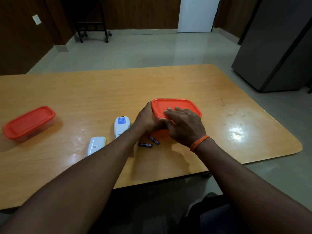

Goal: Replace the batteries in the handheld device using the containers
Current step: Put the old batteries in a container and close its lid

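An orange-lidded container (pixel 175 105) stands in the middle of the wooden table (pixel 101 92). My left hand (pixel 146 119) grips its left end, and my right hand (pixel 184 124) lies over the lid with the thumb at the near rim. A white handheld device (pixel 120 125) lies back side up just left of my left wrist. Its white battery cover (pixel 96 145) rests further left and nearer to me. Two dark blue batteries (pixel 149 142) lie loose on the table below my hands. A second orange-lidded container (pixel 28 124) stands shut at the far left.
The table's right edge curves off near a glare spot (pixel 236 132). A grey cabinet (pixel 276 48) stands on the floor at the right. A black wheeled stand (pixel 92 27) and a white door (pixel 197 14) are far behind the table.
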